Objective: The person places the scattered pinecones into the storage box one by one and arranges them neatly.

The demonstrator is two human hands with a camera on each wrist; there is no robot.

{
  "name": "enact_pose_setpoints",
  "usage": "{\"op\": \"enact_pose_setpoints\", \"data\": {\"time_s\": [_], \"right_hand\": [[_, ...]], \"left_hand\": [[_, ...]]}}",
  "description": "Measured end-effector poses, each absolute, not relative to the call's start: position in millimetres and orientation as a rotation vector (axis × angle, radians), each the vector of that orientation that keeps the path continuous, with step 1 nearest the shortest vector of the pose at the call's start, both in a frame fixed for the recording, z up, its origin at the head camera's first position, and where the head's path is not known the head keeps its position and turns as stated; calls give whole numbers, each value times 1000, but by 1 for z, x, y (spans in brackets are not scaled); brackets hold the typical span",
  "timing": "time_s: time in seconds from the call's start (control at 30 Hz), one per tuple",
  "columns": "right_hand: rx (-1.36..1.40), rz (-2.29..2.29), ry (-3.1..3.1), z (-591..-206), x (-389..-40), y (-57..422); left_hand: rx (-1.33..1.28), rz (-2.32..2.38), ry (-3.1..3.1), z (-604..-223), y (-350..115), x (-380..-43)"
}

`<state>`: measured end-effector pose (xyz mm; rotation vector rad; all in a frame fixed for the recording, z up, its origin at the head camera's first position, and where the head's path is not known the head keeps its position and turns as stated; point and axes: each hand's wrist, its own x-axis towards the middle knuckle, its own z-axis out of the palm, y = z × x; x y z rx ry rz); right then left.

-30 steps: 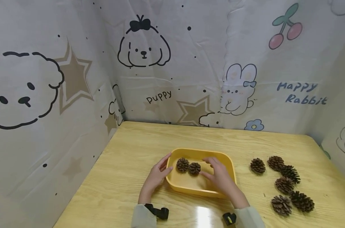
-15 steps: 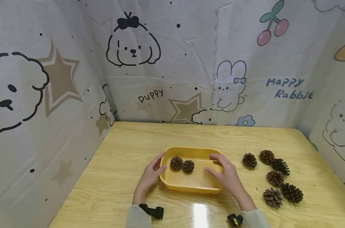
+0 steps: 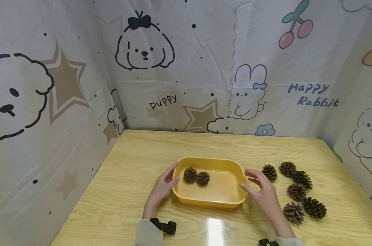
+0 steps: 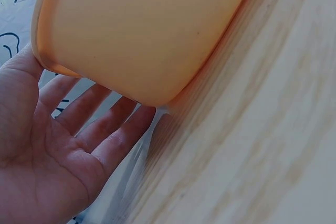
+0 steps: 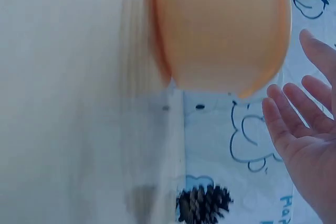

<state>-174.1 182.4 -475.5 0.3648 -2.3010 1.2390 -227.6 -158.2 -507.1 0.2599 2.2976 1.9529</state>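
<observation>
A yellow plastic tray [image 3: 210, 201] with rounded corners stands on the table, two pine cones [image 3: 190, 175] side by side in its left part. My left hand [image 3: 160, 189] grips its left end: the thumb lies over the rim while the fingers [image 4: 113, 129] lie against the outside wall. Just off the right end is my right hand [image 3: 264, 191], thumb and fingers spread and holding nothing. In the right wrist view a gap shows between these fingertips [image 5: 270, 100] and the tray's wall.
Several loose pine cones [image 3: 296, 191] lie in a cluster on the right of the wooden table [image 3: 136, 153]. The closest one, a pine cone [image 3: 269, 173], sits just beyond the right hand. Printed cloth [image 3: 198, 78] hangs along the back and sides.
My right hand has moved right, from over the inside of the tray to outside its right end. The left hand keeps its place on the tray. The head view has shifted slightly.
</observation>
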Motion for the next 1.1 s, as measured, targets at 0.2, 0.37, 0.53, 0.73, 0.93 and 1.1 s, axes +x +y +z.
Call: {"op": "enact_pose_setpoints", "data": {"time_s": [0.2,0.37,0.53,0.73,0.93,1.1], "right_hand": [[241,1201,-2360,-478,-164,199],[158,1158,-2379,-480,-157,211],[94,1119,-2375,-481,-150,221],[34,1069,-2360,-481,-141,234],[-89,982,-2420,-477,-127,249],[-137,934,-2447,-481,-121,261]], "left_hand": [[239,1942,2309,-508,-157,-228],[240,1921,2324,-510,-157,-230],[248,1925,2313,-509,-157,-231],[245,1947,2296,-507,-157,-231],[254,1975,2264,-507,-158,-229],[243,1961,2282,-507,-158,-229]]}}
